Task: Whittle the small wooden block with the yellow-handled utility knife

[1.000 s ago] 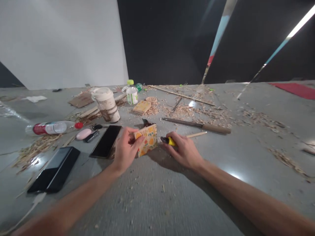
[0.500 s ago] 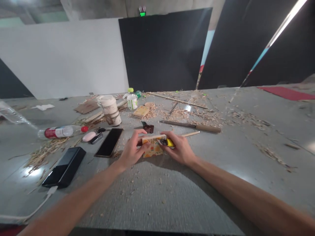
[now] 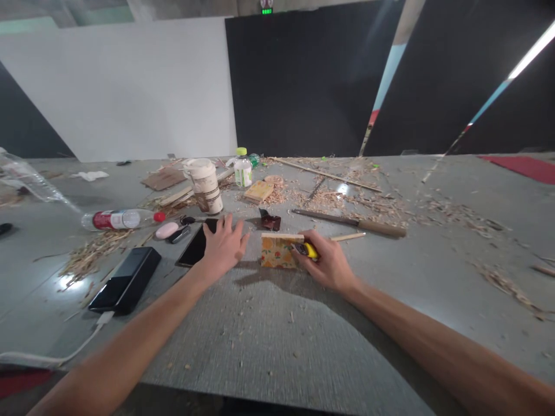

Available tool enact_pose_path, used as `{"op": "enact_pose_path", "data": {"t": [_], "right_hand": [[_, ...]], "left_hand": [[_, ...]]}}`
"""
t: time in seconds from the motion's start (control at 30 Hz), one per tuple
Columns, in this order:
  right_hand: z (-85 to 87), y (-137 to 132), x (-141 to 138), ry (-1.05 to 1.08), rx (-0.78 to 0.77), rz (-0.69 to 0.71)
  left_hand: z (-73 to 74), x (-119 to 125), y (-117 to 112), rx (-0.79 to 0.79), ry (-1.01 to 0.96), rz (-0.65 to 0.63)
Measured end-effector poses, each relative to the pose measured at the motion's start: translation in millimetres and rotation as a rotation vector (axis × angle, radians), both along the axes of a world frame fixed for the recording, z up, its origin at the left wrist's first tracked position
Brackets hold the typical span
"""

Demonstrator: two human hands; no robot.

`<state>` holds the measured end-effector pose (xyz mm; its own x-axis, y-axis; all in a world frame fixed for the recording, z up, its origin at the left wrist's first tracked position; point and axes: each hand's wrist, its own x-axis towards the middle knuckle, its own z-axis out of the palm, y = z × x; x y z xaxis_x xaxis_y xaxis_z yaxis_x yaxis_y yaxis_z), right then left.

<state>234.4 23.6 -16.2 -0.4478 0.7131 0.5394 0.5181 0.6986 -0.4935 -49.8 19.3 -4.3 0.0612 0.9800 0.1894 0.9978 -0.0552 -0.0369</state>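
A small wooden block [image 3: 278,251] with an orange flower pattern on its front face stands on edge on the grey table [image 3: 269,341]. My right hand [image 3: 326,264] is closed round a yellow and black utility knife [image 3: 306,249] and rests against the block's right side. My left hand [image 3: 224,245] hovers just left of the block with fingers spread, holding nothing, over the end of a black phone [image 3: 196,247].
A paper cup [image 3: 205,185], a fallen water bottle [image 3: 121,219], a small green-capped bottle [image 3: 243,167], a pink case [image 3: 167,230], a power bank [image 3: 126,279] with cable, a dark small object [image 3: 270,221], a long wooden-handled knife [image 3: 351,222], wood pieces and shavings lie around.
My left hand has let go of the patterned block and moved left, opening. The block now stands on the table. The view tilted up a little.
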Motion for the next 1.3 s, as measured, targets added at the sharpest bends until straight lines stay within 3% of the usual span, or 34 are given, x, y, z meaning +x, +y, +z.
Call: {"op": "enact_pose_path", "data": {"t": [0.57,0.67,0.73,0.83,0.9,0.97,1.1,1.3], "right_hand": [[1.9,-1,0,-0.010,-0.010,-0.002],[1.7,-1,0,-0.010,-0.014,-0.001],[2.7,-2,0,-0.003,-0.020,0.006],[5.7,-2,0,0.013,-0.029,0.030],[7.2,-2,-1,0.023,-0.035,0.051],[7.0,-1,-1,0.026,-0.040,0.067],[2.2,1,-3,0.027,-0.029,0.061],[1.1,-2,-9,0.001,-0.031,-0.024]], "left_hand": [[-2.0,0,2,0.023,-0.104,-0.047],[1.6,2,3,0.091,-0.317,-0.155],[5.9,7,2,0.115,-0.629,-0.297],[11.3,17,-5,-0.027,-1.161,-0.524],[12.7,23,-12,-0.160,-1.326,-0.648],[12.8,28,-18,-0.227,-1.333,-0.721],[12.8,33,-26,-0.285,-1.266,-0.726],[17.4,39,-28,-0.406,-1.278,-0.578]]}}
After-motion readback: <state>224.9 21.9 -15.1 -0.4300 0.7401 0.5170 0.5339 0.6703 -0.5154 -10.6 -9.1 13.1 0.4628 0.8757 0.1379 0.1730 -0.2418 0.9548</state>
